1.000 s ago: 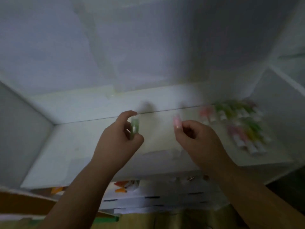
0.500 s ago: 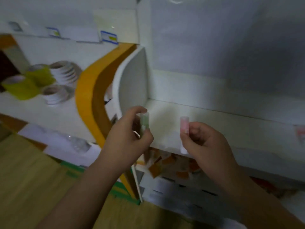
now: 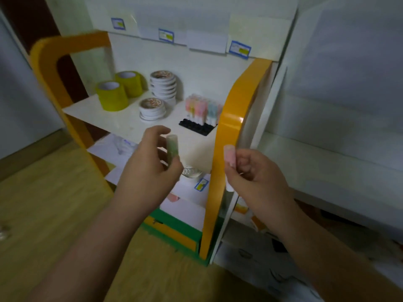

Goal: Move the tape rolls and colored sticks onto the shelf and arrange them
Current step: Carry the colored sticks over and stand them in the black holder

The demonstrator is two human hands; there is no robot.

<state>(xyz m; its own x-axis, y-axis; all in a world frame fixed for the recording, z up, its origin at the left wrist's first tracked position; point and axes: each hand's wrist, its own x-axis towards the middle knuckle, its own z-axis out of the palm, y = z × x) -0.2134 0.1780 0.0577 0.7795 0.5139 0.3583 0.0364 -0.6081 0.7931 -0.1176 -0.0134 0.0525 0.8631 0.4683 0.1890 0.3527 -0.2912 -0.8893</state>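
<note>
My left hand (image 3: 150, 168) grips a green stick (image 3: 172, 147) upright in front of the orange-framed shelf (image 3: 128, 125). A pink stick (image 3: 230, 156) is pinched in my right hand (image 3: 255, 179), just in front of the shelf's right orange post (image 3: 229, 136). On the shelf board stand two yellow tape rolls (image 3: 112, 95), stacks of white tape rolls (image 3: 162, 85), and a black holder (image 3: 196, 127) with several coloured sticks (image 3: 202, 107) upright in it.
White price-tag strips (image 3: 205, 41) run above the shelf. A lower shelf (image 3: 185, 192) holds white packets and a shiny round object. A large white shelf unit (image 3: 327, 153) stands to the right. Wooden floor (image 3: 43, 203) lies at lower left.
The view has swung left from the white shelf unit to the orange-framed shelf. Both hands keep their sticks and now hang before the orange shelf.
</note>
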